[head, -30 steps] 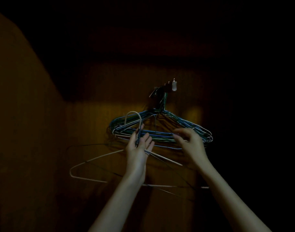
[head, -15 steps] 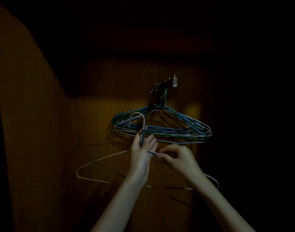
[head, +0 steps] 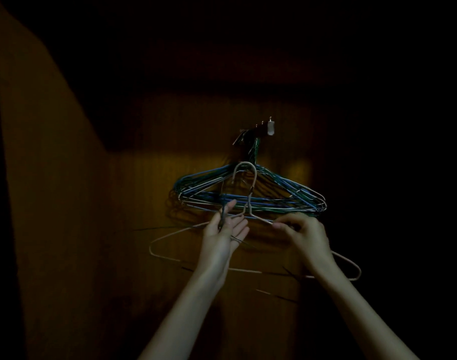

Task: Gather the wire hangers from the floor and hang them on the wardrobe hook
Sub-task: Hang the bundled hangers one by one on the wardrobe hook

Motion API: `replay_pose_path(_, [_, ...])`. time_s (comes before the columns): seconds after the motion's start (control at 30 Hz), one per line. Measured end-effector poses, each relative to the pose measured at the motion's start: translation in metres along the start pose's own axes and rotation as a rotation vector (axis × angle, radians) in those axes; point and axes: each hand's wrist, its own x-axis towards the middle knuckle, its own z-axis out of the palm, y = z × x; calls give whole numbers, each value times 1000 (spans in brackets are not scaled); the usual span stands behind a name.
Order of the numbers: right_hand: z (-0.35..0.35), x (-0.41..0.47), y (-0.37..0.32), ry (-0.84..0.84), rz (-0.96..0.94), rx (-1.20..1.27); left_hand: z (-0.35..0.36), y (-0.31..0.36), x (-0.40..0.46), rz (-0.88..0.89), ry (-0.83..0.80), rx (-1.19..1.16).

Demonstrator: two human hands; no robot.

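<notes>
Pale thin-wire hanger (head: 167, 235), light, springy and tangle-prone, hangs below the wall hook (head: 270, 127); right hand (head: 306, 236) pinches its shoulder wire, left hand (head: 223, 233) pinches dark hanger (head: 221, 219); best lifted by neck.

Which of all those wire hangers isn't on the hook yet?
The pale beige wire hanger, pinched by the right hand. The blue and green wire hangers already hang from the wardrobe hook.
</notes>
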Motion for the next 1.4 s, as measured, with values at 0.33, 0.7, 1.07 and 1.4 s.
replay_pose_path(0.33, [-25, 22, 0, 254, -103, -65, -7, -1, 4, 66, -57, 117])
replay_pose_path(0.7, [-26, 91, -9, 382, -74, -20, -12, 6, 22, 155, -33, 69])
replay_pose_path(1.07, [11, 146, 2, 231, 54, -102, -19, 4, 50, 157, -45, -49])
replay_pose_path(1.4, [29, 159, 24, 120, 82, -62, -20, 0, 57, 229, 11, -128])
